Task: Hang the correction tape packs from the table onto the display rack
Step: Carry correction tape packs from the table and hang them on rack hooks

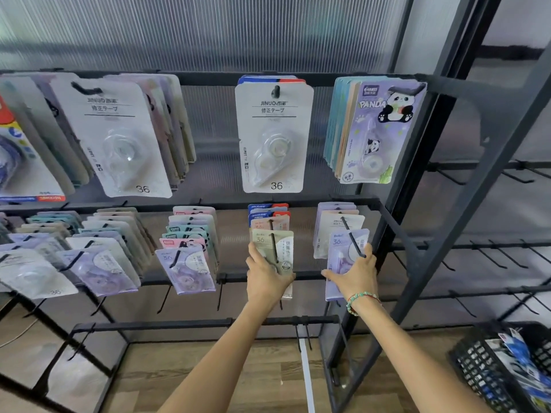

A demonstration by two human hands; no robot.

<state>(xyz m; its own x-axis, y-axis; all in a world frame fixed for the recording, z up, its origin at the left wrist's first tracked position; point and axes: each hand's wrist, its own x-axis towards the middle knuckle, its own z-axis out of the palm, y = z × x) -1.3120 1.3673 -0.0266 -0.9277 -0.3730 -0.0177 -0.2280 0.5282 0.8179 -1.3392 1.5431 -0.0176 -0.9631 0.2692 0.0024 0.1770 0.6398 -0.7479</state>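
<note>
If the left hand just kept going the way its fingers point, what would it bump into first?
Likely the beige pack that the left hand already touches, then the packs stacked behind it on the same hook; depth is hard to judge.

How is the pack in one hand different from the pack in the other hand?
The pack under the left hand is beige; the pack under the right hand is purple. The beige pack hangs on the hook in the middle of the rack; the purple pack hangs on the hook farther right, by the black frame post. Both are printed with 36, and both are the front pack on their hooks.
</note>
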